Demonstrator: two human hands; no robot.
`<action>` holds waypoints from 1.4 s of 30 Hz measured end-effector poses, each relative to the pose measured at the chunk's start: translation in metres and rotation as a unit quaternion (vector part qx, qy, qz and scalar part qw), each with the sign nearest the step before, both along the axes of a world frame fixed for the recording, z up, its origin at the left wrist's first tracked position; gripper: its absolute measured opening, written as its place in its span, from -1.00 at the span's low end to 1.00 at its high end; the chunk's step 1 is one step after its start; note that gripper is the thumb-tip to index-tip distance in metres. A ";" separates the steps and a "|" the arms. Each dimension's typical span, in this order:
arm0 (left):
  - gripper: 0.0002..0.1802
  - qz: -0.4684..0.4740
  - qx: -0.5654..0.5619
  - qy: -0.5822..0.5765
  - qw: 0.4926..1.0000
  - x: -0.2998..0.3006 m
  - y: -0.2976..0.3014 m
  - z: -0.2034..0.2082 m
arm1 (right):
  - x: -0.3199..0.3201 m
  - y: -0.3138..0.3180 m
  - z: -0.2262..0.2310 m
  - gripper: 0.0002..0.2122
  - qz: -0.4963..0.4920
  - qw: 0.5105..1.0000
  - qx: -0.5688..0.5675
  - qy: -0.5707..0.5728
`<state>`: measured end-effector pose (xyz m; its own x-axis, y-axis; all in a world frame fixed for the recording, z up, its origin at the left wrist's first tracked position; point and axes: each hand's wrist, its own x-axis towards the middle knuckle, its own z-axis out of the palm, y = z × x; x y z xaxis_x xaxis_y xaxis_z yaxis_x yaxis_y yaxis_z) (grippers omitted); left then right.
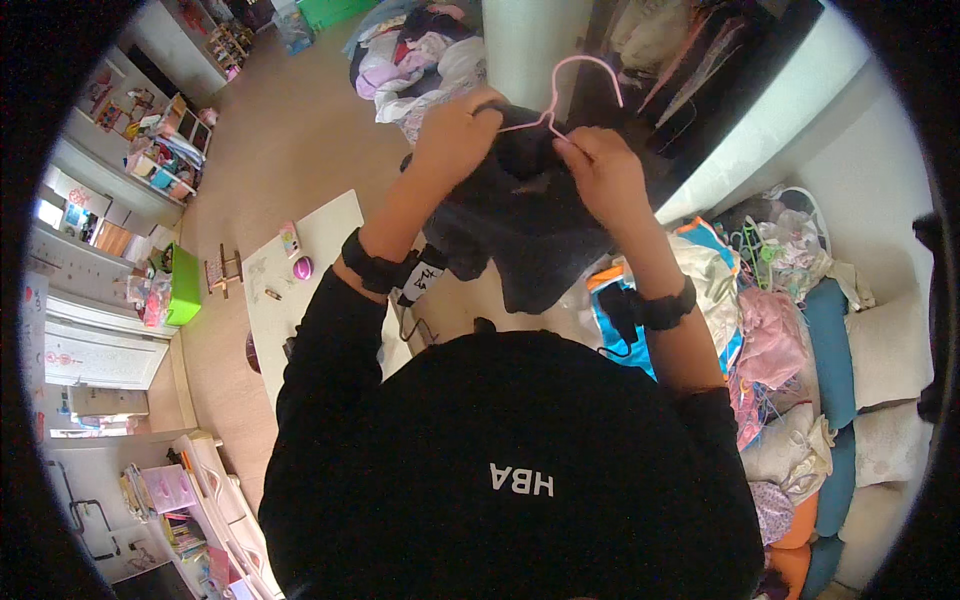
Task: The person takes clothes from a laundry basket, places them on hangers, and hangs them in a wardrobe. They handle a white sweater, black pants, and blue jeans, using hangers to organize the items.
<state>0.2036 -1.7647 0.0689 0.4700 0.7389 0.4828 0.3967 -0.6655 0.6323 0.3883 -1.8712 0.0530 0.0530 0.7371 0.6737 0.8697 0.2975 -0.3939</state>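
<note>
A pink clothes hanger [551,116] is held up in front of me, its hook pointing up and to the right. From it hangs a black garment [520,235], spread out below the hanger's arms. My left hand [455,132] is closed around the hanger's left arm, with some dark cloth at its fingers. On the other side, my right hand [606,172] pinches the hanger's right arm close to the neck of the hook. The garment's upper edge lies between both hands; the hanger's outer ends are hidden by hands and cloth.
Ahead stands an open wardrobe [700,75] with hanging clothes. Clothes are heaped [420,55] at the far side and on the sofa [835,350] to my right. A white table [265,300] stands at my left, a green bin [183,285] beyond it.
</note>
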 end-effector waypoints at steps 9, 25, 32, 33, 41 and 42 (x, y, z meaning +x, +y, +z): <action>-0.67 -0.151 -0.016 0.010 0.988 -0.027 0.053 0.012 | 0.035 0.065 0.000 -0.86 -0.020 0.995 0.048 0.089; -0.73 -0.037 0.132 0.039 0.990 0.051 0.185 0.002 | 0.106 0.183 0.004 -0.85 0.024 0.992 0.011 0.119; -0.65 -0.212 0.006 0.120 0.970 0.067 0.281 -0.011 | 0.127 0.252 0.001 -0.86 0.056 0.995 0.037 0.068; -0.65 -0.217 -0.003 0.159 0.963 0.072 0.297 -0.016 | 0.127 0.260 0.000 -0.86 0.024 0.996 0.009 0.081; -0.55 -0.353 -0.006 0.130 0.927 0.118 0.390 -0.035 | 0.126 0.309 0.014 -0.81 -0.124 0.984 -0.045 0.119; -0.53 -0.353 -0.021 0.144 0.924 0.121 0.396 -0.036 | 0.127 0.310 0.013 -0.81 -0.135 0.985 -0.041 0.103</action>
